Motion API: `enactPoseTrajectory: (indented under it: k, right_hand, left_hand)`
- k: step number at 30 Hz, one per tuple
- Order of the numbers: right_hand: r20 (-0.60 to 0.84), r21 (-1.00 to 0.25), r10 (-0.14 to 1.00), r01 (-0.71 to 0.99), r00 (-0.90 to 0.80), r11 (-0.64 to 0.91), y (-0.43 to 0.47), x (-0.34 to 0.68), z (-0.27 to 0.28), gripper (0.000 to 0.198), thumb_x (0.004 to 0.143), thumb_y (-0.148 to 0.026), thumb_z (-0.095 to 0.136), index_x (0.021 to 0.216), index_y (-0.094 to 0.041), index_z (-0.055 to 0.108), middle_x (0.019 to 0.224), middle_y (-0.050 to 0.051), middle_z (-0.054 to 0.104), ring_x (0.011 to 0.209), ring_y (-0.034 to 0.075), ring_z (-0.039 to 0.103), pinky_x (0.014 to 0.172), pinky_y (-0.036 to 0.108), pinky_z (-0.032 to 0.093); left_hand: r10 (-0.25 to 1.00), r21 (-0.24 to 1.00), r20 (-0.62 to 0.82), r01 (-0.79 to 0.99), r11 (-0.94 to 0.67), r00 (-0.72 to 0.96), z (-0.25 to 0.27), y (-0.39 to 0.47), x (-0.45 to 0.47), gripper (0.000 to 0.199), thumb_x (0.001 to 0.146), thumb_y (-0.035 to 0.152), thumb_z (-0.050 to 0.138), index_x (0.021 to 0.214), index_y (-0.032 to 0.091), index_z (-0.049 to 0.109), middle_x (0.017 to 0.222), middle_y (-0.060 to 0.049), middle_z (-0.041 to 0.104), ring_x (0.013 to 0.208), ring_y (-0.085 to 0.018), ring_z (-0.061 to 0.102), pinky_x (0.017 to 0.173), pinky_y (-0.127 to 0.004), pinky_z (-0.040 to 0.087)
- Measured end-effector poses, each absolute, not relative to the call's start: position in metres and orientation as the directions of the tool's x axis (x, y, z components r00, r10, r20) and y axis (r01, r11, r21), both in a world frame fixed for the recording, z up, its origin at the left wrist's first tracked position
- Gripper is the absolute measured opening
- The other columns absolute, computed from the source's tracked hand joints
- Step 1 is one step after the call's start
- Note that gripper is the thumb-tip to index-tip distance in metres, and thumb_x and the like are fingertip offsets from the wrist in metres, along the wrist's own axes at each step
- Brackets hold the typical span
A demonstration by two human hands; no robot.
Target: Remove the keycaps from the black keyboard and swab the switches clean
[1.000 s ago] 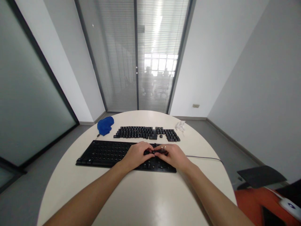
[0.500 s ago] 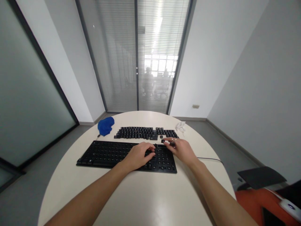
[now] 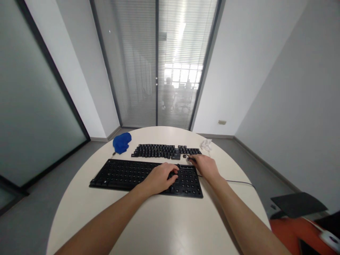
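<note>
A black keyboard base with its key positions stripped of caps lies across the table. My left hand rests over its right half, fingers curved and thumb apart, with nothing visible between them. Beyond the base, black keycaps are laid out in rows in keyboard order. My right hand is just past the base's right rear corner, its fingertips brought together on a small dark keycap. Another loose keycap lies just left of those fingertips. The right hand's fingers partly cover the keycaps on that side.
A blue cloth lies at the table's left rear, a crumpled white tissue at the right rear. A black cable runs off the right edge of the round table. An orange chair stands at the lower right.
My right hand's fingers have drawn closer together around the small keycap. My left hand stays over the base. The whole view has shifted slightly.
</note>
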State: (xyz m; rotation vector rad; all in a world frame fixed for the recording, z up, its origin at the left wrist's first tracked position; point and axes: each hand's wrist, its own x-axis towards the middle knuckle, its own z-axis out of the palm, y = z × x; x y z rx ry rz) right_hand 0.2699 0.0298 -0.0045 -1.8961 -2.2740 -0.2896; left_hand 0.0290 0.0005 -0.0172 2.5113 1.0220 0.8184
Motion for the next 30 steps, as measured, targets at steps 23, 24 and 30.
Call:
enactPoseTrajectory:
  k: [23, 24, 30]
  right_hand:
    - [0.193, 0.028, 0.977, 0.996, -0.091, 0.087, 0.0340, 0.2676, -0.0045, 0.022, 0.096, -0.032, 0.055, 0.105, -0.023, 0.073, 0.100, 0.011, 0.075, 0.094, 0.024, 0.071, 0.075, 0.028, 0.049]
    - [0.193, 0.029, 0.977, 0.996, -0.090, 0.086, 0.0340, 0.2676, -0.0045, 0.022, 0.096, -0.032, 0.055, 0.106, -0.023, 0.072, 0.100, 0.011, 0.075, 0.094, 0.023, 0.071, 0.075, 0.027, 0.049]
    - [0.206, 0.046, 0.975, 0.996, -0.087, 0.080, 0.0320, 0.2662, -0.0018, 0.024, 0.096, -0.032, 0.054, 0.113, -0.024, 0.068, 0.101, 0.011, 0.075, 0.092, 0.026, 0.071, 0.070, 0.029, 0.048]
  left_hand:
    - [0.704, 0.471, 0.396, 0.528, -0.707, 0.589, -0.0182, 0.0012, 0.0304, 0.021, 0.089, 0.020, 0.060, 0.109, 0.021, 0.062, 0.107, -0.005, 0.070, 0.099, -0.021, 0.064, 0.090, -0.034, 0.050]
    - [0.704, 0.472, 0.396, 0.527, -0.707, 0.590, -0.0181, 0.0011, 0.0304, 0.021, 0.089, 0.020, 0.060, 0.109, 0.021, 0.062, 0.107, -0.005, 0.070, 0.099, -0.021, 0.063, 0.091, -0.034, 0.050]
    - [0.713, 0.483, 0.392, 0.529, -0.698, 0.582, -0.0198, 0.0012, 0.0302, 0.021, 0.089, 0.020, 0.060, 0.110, 0.021, 0.062, 0.108, -0.005, 0.070, 0.100, -0.021, 0.063, 0.091, -0.034, 0.050]
